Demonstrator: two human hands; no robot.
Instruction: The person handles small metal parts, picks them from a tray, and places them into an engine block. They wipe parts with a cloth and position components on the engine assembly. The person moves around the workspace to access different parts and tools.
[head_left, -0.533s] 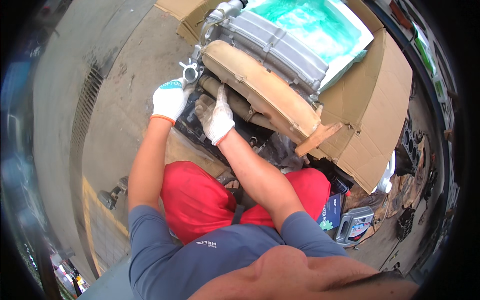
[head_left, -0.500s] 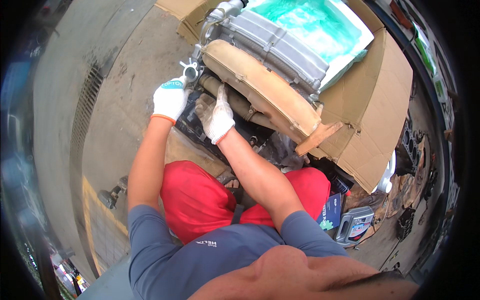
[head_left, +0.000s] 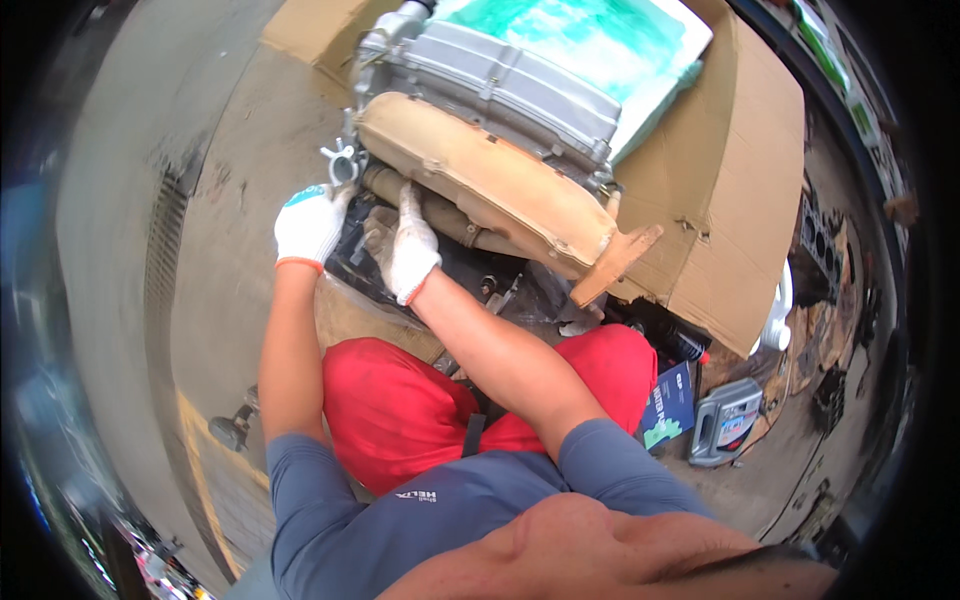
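Observation:
A silver engine [head_left: 505, 75] lies on its side, with a tan heat shield [head_left: 490, 175] along its near flank. Below the shield runs a dull brownish pipe [head_left: 440, 212]. At the engine's left end is a silver metal pipe fitting [head_left: 343, 168] with a round opening and small ears. My left hand [head_left: 308, 228], in a white knitted glove with an orange cuff, is closed at the fitting's lower side; its fingertips are partly hidden. Beside the brownish pipe, my right hand [head_left: 408, 255], in a stained white glove, has its thumb up against the pipe and its fingers apart from it.
An opened cardboard box [head_left: 745, 190] and a white foam tray with green film [head_left: 640, 60] surround the engine. Near my right knee stand a blue box [head_left: 668, 408] and a grey oil jug [head_left: 725, 425]. A floor grate [head_left: 165, 235] lies left.
The engine and both hands sit slightly lower and farther left in the picture as the view shifts. Both hands keep nearly the same places at the fitting and pipe.

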